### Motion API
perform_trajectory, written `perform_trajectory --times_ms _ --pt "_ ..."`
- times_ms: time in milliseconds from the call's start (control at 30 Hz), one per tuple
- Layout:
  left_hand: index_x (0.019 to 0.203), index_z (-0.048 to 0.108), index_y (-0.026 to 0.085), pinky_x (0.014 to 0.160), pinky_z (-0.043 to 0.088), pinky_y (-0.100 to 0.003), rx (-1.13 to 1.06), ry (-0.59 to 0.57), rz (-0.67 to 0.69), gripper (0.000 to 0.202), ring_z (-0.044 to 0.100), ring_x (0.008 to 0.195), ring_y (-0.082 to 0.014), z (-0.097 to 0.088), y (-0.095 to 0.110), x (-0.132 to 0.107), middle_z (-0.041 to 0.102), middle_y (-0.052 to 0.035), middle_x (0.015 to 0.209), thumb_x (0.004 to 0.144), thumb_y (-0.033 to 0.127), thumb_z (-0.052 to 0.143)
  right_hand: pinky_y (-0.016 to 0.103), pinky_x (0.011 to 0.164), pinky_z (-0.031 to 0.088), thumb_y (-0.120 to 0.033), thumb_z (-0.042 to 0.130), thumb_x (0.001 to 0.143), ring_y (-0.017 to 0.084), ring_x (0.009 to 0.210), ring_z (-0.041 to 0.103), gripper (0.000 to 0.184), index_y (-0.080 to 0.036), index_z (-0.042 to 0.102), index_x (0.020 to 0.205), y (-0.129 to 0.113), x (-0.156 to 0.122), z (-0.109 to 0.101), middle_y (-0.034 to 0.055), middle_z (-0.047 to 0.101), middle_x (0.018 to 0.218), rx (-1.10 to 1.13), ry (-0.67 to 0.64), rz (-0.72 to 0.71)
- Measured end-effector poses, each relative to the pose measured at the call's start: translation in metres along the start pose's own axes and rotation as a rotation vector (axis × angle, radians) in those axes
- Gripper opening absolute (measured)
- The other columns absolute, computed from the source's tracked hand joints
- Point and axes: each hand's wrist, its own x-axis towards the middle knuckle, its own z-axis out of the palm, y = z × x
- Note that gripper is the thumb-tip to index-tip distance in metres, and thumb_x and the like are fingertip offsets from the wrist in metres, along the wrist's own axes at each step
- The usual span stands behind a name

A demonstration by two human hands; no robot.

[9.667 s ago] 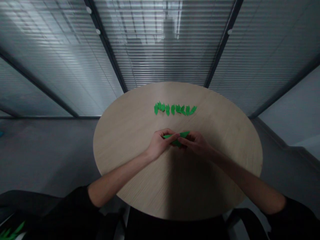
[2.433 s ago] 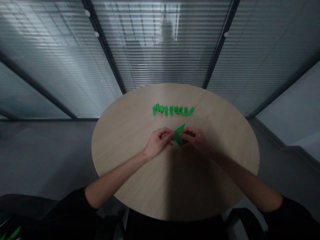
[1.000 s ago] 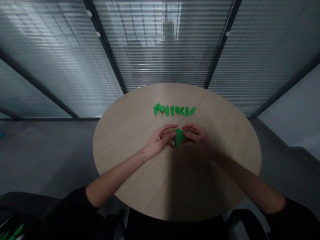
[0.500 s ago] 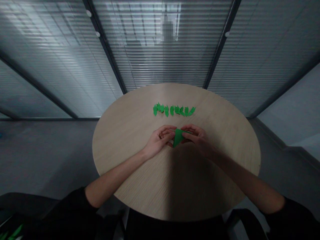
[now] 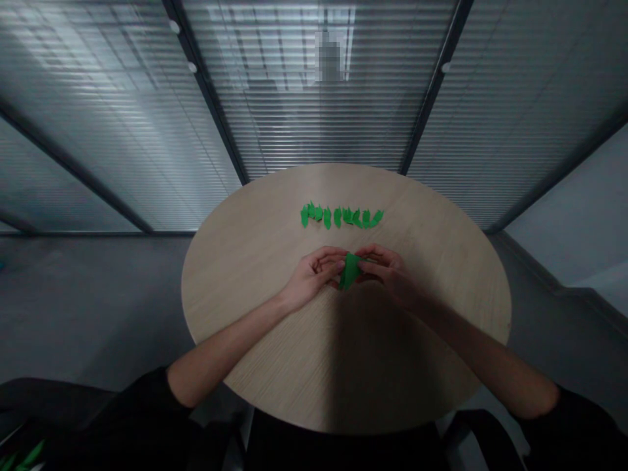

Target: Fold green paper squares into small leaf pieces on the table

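1. The left hand [image 5: 314, 275] is clenched in a firm pinch, grasping the green paper triangle [image 5: 350, 271] from the 9 o'clock side, with its fingers curled inward.
2. The right hand [image 5: 385, 270] grasps the same paper from the 3 o'clock side, and the two hands almost meet around it.
3. The paper sits near the middle of the round wooden table [image 5: 255, 281], its point aimed at about 6 o'clock. It looks folded, though the fingers hide part of it. Whether it touches the tabletop, I can't tell.
4. At 12 o'clock from the hands, well apart from them, a row of small green paper pieces [image 5: 338, 216] lies on the table, side by side, some overlapping.
5. Black sleeves cover the upper arms at both sides of the table's near edge [image 5: 147, 409], and beyond the far edge stands a glass partition with slatted blinds [image 5: 314, 118].
6. Down at about 7 o'clock, a few more green pieces [image 5: 24, 456] show in the dark corner — too dim to make out well.
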Motion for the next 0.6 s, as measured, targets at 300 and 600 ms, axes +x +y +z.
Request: perform_trajectory --times_ms 300,600 --pt "0.118 0.067 0.016 0.062 0.054 -0.021 0.111 -0.013 0.048 0.038 0.070 0.076 -0.0138 0.0012 0.0021 -0.0019 0.075 -0.0099 0.104 0.090 0.040 0.074 0.031 0.067 0.061 -0.040 0.088 0.071 0.015 0.070 0.069 0.033 -0.024 0.067 0.090 -0.0023 -0.0018 0.0021 -0.0005 0.070 0.085 -0.059 0.011 -0.054" --pt "0.113 0.067 0.013 0.055 0.043 -0.020 0.330 0.024 0.127 0.029 0.057 0.061 -0.0098 0.0048 0.0040 -0.0055 0.065 -0.0010 0.076 0.089 0.029 0.069 0.030 0.067 0.060 -0.039 0.087 0.074 0.016 0.070 0.072 0.030 -0.022 0.067 0.089 0.0014 -0.0017 0.0046 -0.0001 0.072 0.077 -0.115 -0.003 -0.092"
